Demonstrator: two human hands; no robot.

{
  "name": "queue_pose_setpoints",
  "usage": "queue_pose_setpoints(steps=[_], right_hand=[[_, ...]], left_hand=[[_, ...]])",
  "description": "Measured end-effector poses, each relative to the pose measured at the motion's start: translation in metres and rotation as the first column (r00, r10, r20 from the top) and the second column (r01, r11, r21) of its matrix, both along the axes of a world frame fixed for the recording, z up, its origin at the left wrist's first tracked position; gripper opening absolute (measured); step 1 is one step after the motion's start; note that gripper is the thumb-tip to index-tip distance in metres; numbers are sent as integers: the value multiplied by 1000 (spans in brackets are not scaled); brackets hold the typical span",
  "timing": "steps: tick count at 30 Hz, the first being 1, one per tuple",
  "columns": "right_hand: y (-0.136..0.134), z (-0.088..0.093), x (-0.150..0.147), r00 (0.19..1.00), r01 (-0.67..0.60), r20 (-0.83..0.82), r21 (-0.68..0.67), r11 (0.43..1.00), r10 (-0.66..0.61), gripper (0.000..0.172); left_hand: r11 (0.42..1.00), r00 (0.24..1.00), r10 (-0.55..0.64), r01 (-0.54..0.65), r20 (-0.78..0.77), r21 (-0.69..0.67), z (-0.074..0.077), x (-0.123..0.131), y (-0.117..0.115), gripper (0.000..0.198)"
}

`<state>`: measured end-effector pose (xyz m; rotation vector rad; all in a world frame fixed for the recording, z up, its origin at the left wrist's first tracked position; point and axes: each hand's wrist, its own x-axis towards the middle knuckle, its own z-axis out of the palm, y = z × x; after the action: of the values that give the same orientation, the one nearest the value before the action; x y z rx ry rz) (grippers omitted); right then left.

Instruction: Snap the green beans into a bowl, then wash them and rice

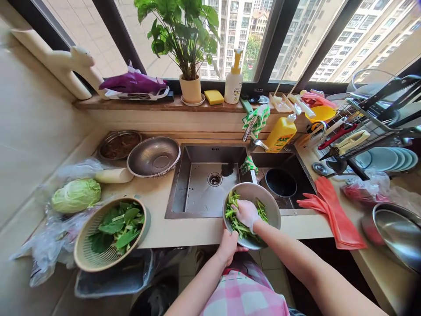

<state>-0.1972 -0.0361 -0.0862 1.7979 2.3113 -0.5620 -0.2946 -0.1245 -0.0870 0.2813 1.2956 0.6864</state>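
A steel bowl (271,202) holding green vegetable stalks (234,219) sits at the front edge of the sink (197,193). My left hand (227,246) grips the bowl's near rim from below, fingers curled round it. My right hand (246,213) is inside the bowl, fingers closed down on the wet greens. A beige colander (86,254) of leafy greens (118,226) stands on the counter to the left.
A cabbage (76,195), plastic bags, a white radish (113,175) and two steel basins (153,156) lie left of the sink. Orange rubber gloves (332,210), a yellow detergent bottle (281,134), a dish rack (368,131) and a steel pot (397,232) are on the right. A potted plant (190,87) stands on the sill.
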Motion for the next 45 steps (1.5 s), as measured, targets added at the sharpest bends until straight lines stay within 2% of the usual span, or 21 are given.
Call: queue_pose_setpoints(steps=[3,6,9,11,13,14,16,19,21,24,27,30,33,36,38,39,41,43,45], right_hand=[[13,9,11,998,21,-66,-67,998,-26,38],[19,27,35,985,-30,-173,-121,992,9,38],[24,42,49,986,-1,-164,-80,997,-12,55],[26,45,42,988,78,-130,-17,997,-80,58],[20,43,24,988,110,-113,34,993,-105,54],[14,41,16,991,80,-109,52,995,-73,50],[-3,38,5,991,-52,-114,106,993,64,43],[-31,35,9,953,-262,-103,186,947,284,34],[-41,32,17,939,-321,-60,193,927,338,30],[-36,21,21,942,-333,12,141,932,335,29],[-15,10,13,940,-340,14,103,935,340,28],[7,8,1,970,-242,0,90,966,243,35],[16,20,-6,983,-183,-9,61,981,184,37],[7,40,3,969,-229,-80,67,971,234,35],[-4,50,18,965,-198,-151,115,973,214,34],[-8,54,28,971,-134,-178,140,981,158,34],[-14,55,48,980,80,-193,149,986,-50,36],[-13,47,62,940,320,-159,104,942,-302,39],[-4,35,68,868,489,-113,23,872,-484,46]], left_hand=[[999,1000,5,-5,11,53,6,2,3,30],[996,1000,12,-13,19,85,11,0,3,27],[997,1000,-1,0,10,75,13,-2,0,24],[998,1000,-13,14,-3,56,12,-3,-2,27],[999,1000,-13,13,-6,46,11,-3,-1,31],[999,1000,-5,5,-2,47,10,-3,0,33],[998,1000,12,-13,13,59,10,-3,2,35],[996,999,10,-13,35,85,9,-2,5,35],[997,999,-7,4,32,83,6,-1,4,33],[999,1000,-19,18,11,41,1,1,0,31],[1000,1000,11,-11,-2,19,-4,6,-3,26],[998,999,48,-48,4,49,-4,14,-5,20],[995,997,61,-64,51,74,5,16,-10,20],[995,994,-39,29,104,94,20,3,-12,40],[987,989,-130,122,73,107,30,-11,-6,55],[982,987,-154,149,40,112,34,-17,-1,60],[979,987,-162,163,-20,123,37,-27,12,62],[976,982,-187,188,-15,114,34,-28,22,58],[969,972,-235,231,33,83,28,-22,26,45]])
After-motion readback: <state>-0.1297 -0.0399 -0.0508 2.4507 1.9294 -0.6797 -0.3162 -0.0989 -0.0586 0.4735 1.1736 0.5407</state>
